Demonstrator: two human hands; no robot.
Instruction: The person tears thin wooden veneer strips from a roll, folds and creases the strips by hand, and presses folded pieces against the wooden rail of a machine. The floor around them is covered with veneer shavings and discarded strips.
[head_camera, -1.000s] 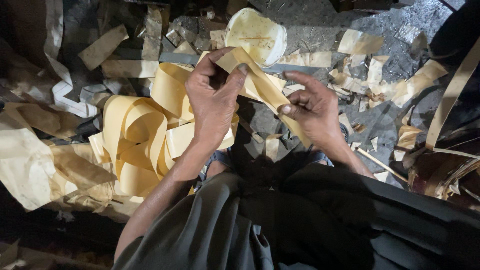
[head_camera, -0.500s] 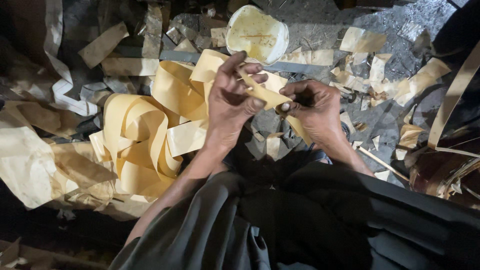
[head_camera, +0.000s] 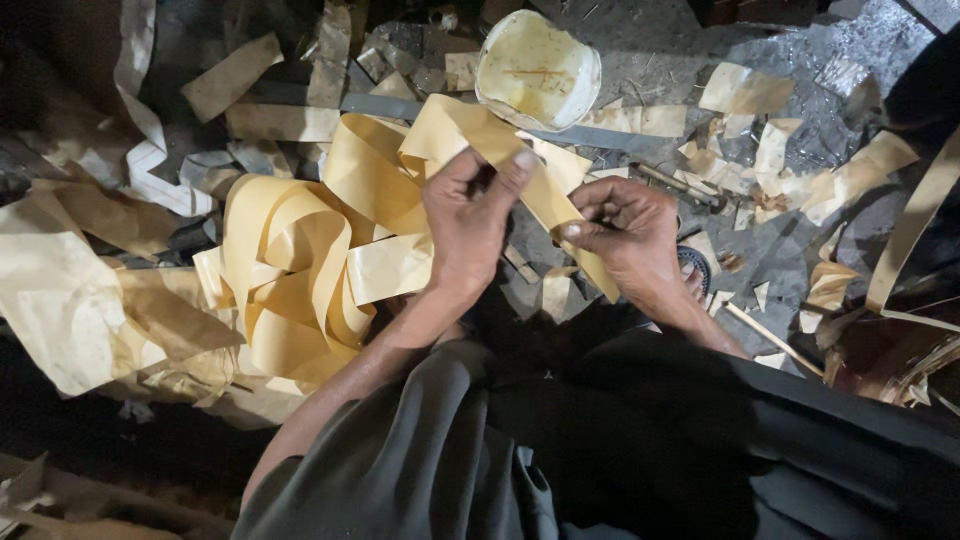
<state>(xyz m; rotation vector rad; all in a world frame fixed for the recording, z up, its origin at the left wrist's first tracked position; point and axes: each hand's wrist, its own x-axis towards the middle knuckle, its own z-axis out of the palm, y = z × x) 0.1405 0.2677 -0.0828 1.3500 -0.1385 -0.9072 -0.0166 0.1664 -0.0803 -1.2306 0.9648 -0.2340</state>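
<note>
Both hands (head_camera: 470, 225) (head_camera: 625, 240) now lower on the yellow strip (head_camera: 500, 140), grip unchanged.

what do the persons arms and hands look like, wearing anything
Both hands, the left hand and the right hand, are bare: no gloves, and no rings or watch that I can make out. The forearms are bare too. A dark grey sleeve is pushed up the left arm; a darker, nearly black sleeve covers the right.
</note>
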